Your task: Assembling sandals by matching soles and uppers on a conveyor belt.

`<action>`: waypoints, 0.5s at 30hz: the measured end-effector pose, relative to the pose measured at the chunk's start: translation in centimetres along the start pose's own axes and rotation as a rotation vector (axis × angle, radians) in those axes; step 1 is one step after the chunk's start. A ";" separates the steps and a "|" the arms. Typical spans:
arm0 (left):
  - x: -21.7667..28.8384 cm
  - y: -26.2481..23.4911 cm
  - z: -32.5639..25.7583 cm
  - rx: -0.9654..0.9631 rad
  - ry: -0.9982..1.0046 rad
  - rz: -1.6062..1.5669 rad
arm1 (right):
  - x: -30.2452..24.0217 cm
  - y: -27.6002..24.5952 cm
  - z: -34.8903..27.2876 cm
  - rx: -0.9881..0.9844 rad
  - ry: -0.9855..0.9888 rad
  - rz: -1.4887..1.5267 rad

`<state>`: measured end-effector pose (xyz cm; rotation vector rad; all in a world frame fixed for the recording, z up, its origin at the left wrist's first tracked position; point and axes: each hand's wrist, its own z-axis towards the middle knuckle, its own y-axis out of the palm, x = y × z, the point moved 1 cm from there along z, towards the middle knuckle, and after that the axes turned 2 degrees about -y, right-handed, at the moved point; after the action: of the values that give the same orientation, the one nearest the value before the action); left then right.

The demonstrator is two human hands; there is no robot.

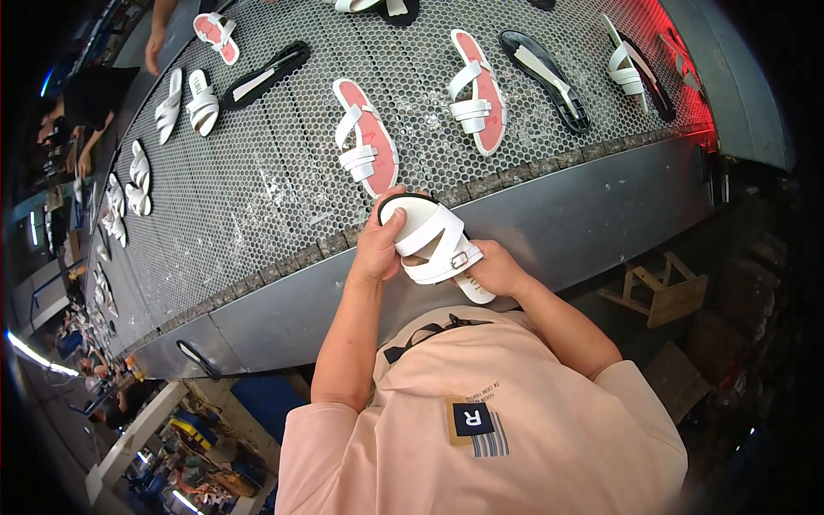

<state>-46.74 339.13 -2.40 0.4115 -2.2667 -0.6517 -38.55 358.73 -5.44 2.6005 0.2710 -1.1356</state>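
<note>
Between my two hands, in front of my chest, is a white slide sandal [435,232] with crossed straps, a small buckle and a dark sole edge. My left hand [380,249] grips its toe end, the thumb lying on the footbed. At the heel end my right hand [498,269] is closed on the sandal's side, its fingers partly hidden underneath. Just beyond, on the perforated metal conveyor [257,184], lie a sandal upper with a pink sole [374,142] and another pink-soled upper [490,107]. A black outsole [545,79] rests to their right.
Further left on the conveyor are another black outsole [266,75], a white sandal [202,103] and several more. A red glow and a grey machine housing [734,81] are at the right end. A wooden stool [661,290] stands at right. Another person's hand [155,50] reaches in at upper left.
</note>
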 end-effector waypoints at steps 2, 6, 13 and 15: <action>-0.3 0.0 0.1 0.008 -0.002 -0.004 | -0.1 -0.1 -0.1 -0.007 0.011 0.009; -0.7 0.0 0.2 0.037 -0.001 -0.014 | -1.0 -0.3 -0.2 0.000 0.017 -0.018; -1.2 0.8 -0.2 0.102 0.000 0.004 | -0.2 -0.9 -0.2 0.012 -0.035 -0.008; -1.1 0.9 -0.3 0.142 0.011 0.046 | -0.5 -1.1 -0.3 0.008 -0.025 -0.029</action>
<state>-45.83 340.31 -2.32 0.4287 -2.3128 -0.4655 -39.03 359.81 -5.05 2.5957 0.2996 -1.1806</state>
